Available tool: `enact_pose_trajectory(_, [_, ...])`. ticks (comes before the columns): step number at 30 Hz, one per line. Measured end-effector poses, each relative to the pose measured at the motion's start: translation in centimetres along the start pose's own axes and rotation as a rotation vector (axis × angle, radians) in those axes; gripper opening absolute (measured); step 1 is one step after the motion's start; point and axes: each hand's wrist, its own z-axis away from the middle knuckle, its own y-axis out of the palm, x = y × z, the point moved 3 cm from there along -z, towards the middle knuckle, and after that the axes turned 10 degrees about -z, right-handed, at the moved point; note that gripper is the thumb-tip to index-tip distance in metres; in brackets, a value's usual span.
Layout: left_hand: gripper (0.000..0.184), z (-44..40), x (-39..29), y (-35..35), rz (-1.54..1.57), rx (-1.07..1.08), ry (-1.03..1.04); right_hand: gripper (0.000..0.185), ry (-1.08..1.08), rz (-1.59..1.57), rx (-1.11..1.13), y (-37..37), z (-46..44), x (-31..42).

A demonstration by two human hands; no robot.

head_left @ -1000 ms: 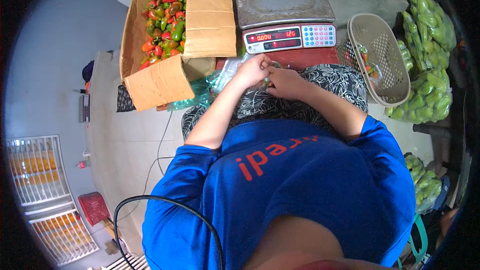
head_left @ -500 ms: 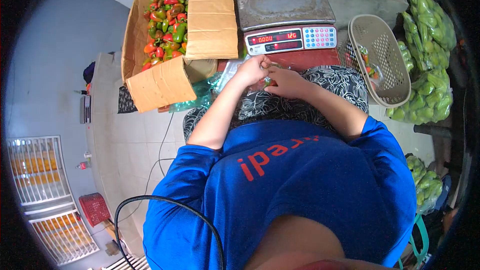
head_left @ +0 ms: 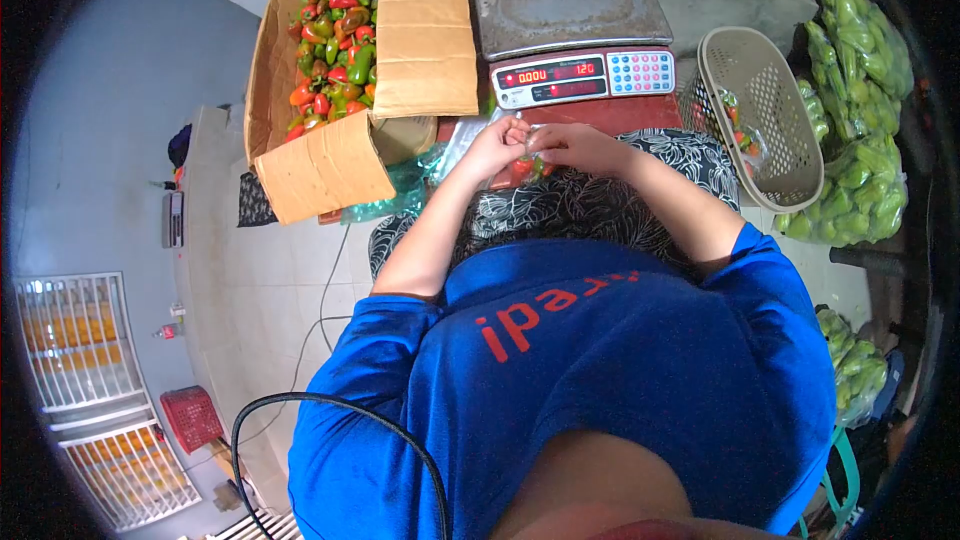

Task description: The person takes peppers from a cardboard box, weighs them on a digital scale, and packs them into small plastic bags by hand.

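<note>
In my lap, just before the scale, hangs a small clear plastic bag of peppers (head_left: 524,170), red and green through the film. My left hand (head_left: 496,148) pinches its gathered top with bent fingers. From the other side, my right hand (head_left: 580,149) has thumb and fingers closed on the same top, fingertips close to the left ones. The digital scale (head_left: 583,78) stands beyond my hands with lit red digits and a bare metal plate. An open cardboard box (head_left: 425,30) to the left holds many loose red, green and orange peppers.
A beige perforated basket (head_left: 770,160) on the right has a few bagged peppers inside. Large bags of green vegetables (head_left: 860,190) lie beyond it. Teal and clear plastic bags (head_left: 395,190) sit below the box. A black cable (head_left: 340,400) loops at lower left.
My right hand has risen from over the bag to its top, and its fingers have come up to my left hand's. More of the peppers now shows below.
</note>
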Motion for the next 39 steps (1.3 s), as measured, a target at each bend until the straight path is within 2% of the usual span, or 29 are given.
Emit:
enact_pose_trajectory(3, [0.026, 0.2, 0.0, -0.2, 0.001, -0.054, 0.001, 0.022, 0.1, -0.17, 0.002, -0.1, -0.2, 0.5])
enact_pose_trajectory(7, [0.031, 0.6, 0.8, 0.0, 0.092, -0.075, 0.002, 0.023, 0.317, -0.521, -0.057, -0.4, -0.2, -0.7])
enact_pose_trajectory(9, [0.029, 0.7, 0.6, 0.5, 0.124, -0.128, 0.029, 0.022, 0.254, -0.44, -0.123, -0.6, -0.4, -1.1])
enact_pose_trajectory(12, [0.027, 1.1, -0.6, 1.9, -0.037, -0.147, 0.072, 0.016, 0.182, -0.213, -0.21, -0.3, -0.7, -1.6])
enact_pose_trajectory(13, [0.027, 0.9, 0.0, 2.1, -0.156, -0.148, 0.023, 0.014, 0.161, -0.12, -0.238, -0.1, -0.7, -1.7])
enact_pose_trajectory(16, [0.024, 1.4, -1.9, 2.4, -0.287, -0.208, 0.112, 0.01, 0.071, 0.11, -0.223, 0.2, -0.5, 0.3])
enact_pose_trajectory(19, [0.019, 1.2, -2.0, 2.6, -0.218, -0.236, 0.139, 0.012, -0.018, 0.095, -0.211, 0.6, -0.3, 2.2])
enact_pose_trajectory(22, [0.016, 1.0, -1.9, 2.8, -0.223, -0.226, 0.16, 0.012, 0.033, 0.155, -0.206, 0.2, -0.1, 1.5])
enact_pose_trajectory(25, [0.014, 1.5, -3.4, 2.7, -0.17, -0.173, 0.071, 0.01, 0.083, -0.002, -0.227, 0.1, -0.2, 1.1])
enact_pose_trajectory(28, [0.016, 1.1, -2.0, 2.7, -0.117, -0.203, 0.073, 0.005, 0.018, -0.149, -0.202, 0.2, -0.7, -0.1])
enact_pose_trajectory(31, [0.021, 0.9, -1.0, 3.0, -0.237, -0.267, 0.184, 0.007, -0.018, 0.025, -0.234, 0.2, -0.9, -0.3])
enact_pose_trajectory(34, [0.024, 0.9, -1.2, 3.6, -0.676, -0.399, 0.275, 0.009, 0.01, 0.168, -0.141, 0.5, -0.5, 2.2])
enact_pose_trajectory(37, [0.029, 0.5, -1.3, 4.4, -0.75, -0.376, 0.191, 0.012, -0.227, 0.449, -0.149, 1.0, -0.4, 2.4])
enact_pose_trajectory(39, [0.032, 0.4, -2.0, 4.5, -0.806, -0.376, 0.155, 0.013, -0.192, 0.462, -0.156, 1.1, -0.2, 3.0])
